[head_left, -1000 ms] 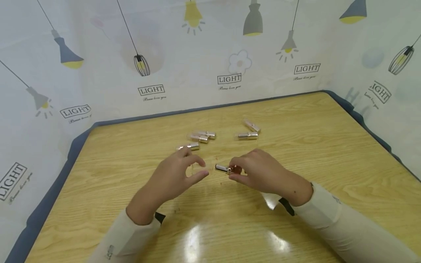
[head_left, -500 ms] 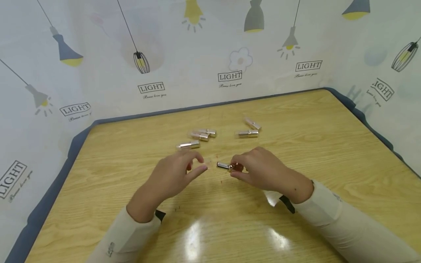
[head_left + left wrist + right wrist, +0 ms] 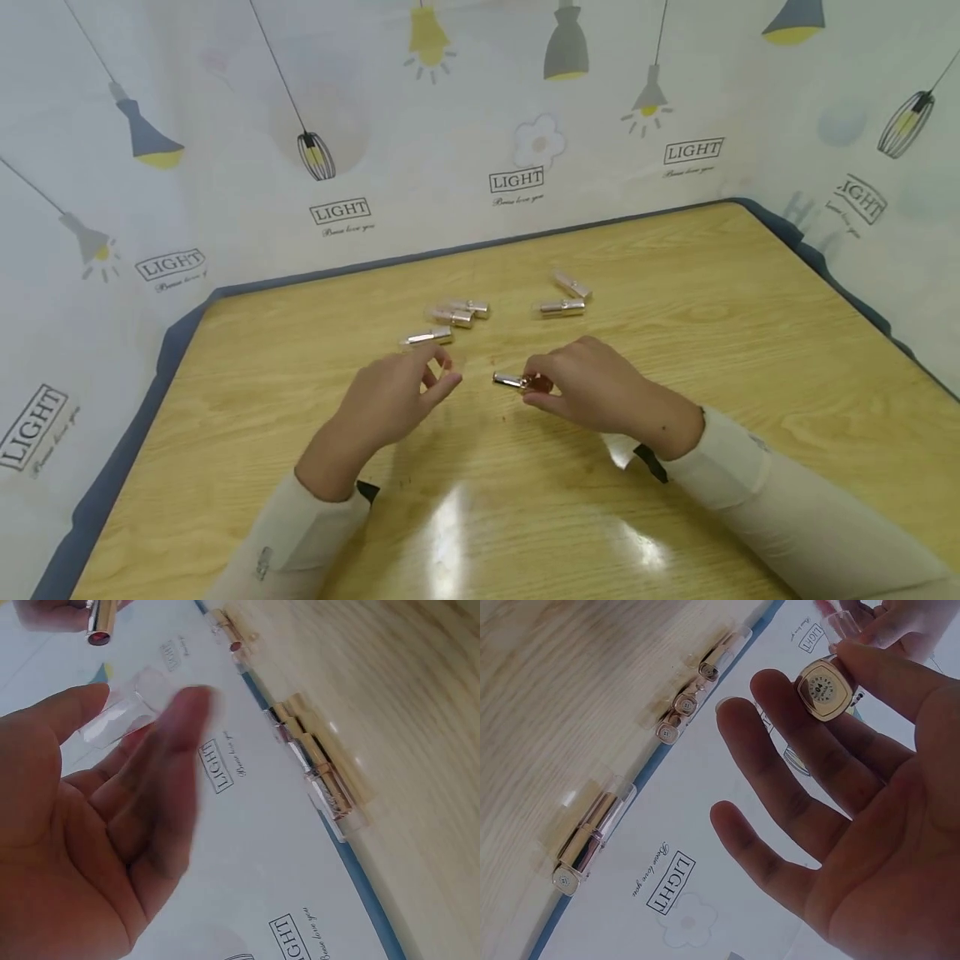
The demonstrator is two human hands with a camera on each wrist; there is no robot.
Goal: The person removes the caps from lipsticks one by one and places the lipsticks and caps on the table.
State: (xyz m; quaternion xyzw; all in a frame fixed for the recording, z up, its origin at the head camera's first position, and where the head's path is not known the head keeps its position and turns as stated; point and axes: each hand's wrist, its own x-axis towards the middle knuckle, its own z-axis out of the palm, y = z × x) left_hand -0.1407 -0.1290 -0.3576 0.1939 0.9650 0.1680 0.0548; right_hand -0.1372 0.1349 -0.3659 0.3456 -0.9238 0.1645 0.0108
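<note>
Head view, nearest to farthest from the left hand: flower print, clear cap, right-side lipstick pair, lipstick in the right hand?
1. Clear cap: in the left hand.
2. Held lipstick: rightward, in the right hand.
3. Lipstick pair: farther right, toward the back.
4. Flower print: on the wall behind.

Behind the wood-grained table (image 3: 675, 283) stood a pale wall covering (image 3: 420, 158) printed with hanging lamps (image 3: 566, 46), boxed "LIGHT" lettering (image 3: 516, 180) and a white flower (image 3: 538, 143). A blue border (image 3: 178, 335) ran along the table's far and side edges.
</note>
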